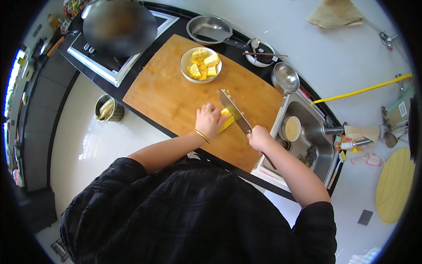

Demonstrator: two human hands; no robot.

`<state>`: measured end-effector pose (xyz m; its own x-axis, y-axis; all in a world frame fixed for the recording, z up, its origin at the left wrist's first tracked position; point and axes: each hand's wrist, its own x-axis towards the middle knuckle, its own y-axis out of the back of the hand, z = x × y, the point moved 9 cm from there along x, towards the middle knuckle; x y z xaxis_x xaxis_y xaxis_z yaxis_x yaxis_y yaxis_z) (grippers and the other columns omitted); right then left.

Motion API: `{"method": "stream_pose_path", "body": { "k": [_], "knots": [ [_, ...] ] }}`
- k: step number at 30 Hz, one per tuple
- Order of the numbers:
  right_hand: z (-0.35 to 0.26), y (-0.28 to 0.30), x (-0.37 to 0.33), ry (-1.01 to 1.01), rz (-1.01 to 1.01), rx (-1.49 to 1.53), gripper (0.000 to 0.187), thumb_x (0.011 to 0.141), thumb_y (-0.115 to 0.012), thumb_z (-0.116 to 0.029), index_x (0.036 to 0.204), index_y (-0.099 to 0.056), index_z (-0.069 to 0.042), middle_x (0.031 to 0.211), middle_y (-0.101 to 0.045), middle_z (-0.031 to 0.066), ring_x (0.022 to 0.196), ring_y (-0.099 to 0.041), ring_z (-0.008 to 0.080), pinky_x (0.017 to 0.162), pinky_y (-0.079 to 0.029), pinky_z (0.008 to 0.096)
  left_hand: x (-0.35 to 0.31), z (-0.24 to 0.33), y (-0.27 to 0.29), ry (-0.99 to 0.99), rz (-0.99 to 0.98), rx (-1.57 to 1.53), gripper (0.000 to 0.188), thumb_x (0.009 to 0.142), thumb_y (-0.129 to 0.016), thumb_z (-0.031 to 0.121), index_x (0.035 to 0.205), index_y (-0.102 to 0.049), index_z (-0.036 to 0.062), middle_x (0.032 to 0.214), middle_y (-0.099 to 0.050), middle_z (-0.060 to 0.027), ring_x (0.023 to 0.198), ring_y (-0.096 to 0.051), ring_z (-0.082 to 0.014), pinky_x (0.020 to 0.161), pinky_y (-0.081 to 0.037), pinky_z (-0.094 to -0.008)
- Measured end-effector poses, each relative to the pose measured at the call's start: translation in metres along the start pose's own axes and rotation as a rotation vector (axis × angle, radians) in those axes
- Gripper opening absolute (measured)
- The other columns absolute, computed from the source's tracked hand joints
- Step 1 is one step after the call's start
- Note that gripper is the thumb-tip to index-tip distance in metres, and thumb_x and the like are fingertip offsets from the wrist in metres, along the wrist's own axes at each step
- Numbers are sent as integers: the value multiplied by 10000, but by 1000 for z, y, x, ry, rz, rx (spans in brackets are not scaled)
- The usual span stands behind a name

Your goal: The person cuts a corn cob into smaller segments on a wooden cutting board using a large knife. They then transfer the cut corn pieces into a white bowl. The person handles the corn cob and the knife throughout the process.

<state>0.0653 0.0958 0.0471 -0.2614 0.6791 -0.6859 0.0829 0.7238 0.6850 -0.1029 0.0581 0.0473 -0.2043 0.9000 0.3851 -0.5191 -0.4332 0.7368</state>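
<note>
On a large wooden cutting board (171, 97) lies a yellow corn cob (227, 121). My left hand (209, 120), with a gold bangle on the wrist, presses down on the cob. My right hand (259, 137) grips the handle of a cleaver (234, 111), whose blade rests across the cob right beside my left fingers. At the board's far edge stands a white bowl (201, 65) holding several cut corn pieces.
A dark wok (119, 27) sits on the stove at the upper left. Behind the board are a metal pan (210, 30), a small dish with chopsticks (260, 53) and a steel bowl (285, 78). A sink (307, 141) lies to the right; a bin (108, 108) stands on the floor.
</note>
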Motion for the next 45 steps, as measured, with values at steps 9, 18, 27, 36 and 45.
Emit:
{"method": "stream_pose_path", "body": {
  "k": [9,18,27,36,45],
  "knots": [
    [-12,3,-3,113,28,-104,182,750,-550,-110,801,-637,42,799,-617,239,771,-611,361,691,-490,411,102,43,-50,-511,-373,235,482,880,-367,473,1117,-480,68,1136,-473,-174,1087,-425,-314,898,-349,-406],
    [11,-14,17,118,41,-31,149,716,-563,-103,756,-636,20,771,-621,219,755,-613,354,677,-491,411,99,54,-63,-500,-540,220,481,894,-355,440,1166,-444,54,1130,-468,-183,1066,-439,-317,887,-350,-409],
    [6,-13,17,170,108,25,136,710,-559,-85,747,-629,26,763,-620,219,760,-613,351,691,-491,412,89,75,13,-602,-35,41,399,806,-573,282,1066,-464,-1,1057,-469,-184,946,-461,-348,820,-376,-418],
    [-11,-2,-14,33,-32,150,230,829,-498,-127,794,-576,86,617,-587,208,471,-584,296,436,-479,385,-17,-3,-29,59,-106,139,246,792,-573,230,905,-489,28,895,-472,-159,836,-484,-321,745,-398,-396],
    [4,-5,-8,-77,-148,58,298,867,-460,-135,728,-556,111,493,-536,172,376,-546,262,366,-449,365,-23,31,-40,-124,-69,261,241,786,-553,198,956,-527,29,841,-495,-96,793,-493,-246,664,-409,-345]
  ]
}}
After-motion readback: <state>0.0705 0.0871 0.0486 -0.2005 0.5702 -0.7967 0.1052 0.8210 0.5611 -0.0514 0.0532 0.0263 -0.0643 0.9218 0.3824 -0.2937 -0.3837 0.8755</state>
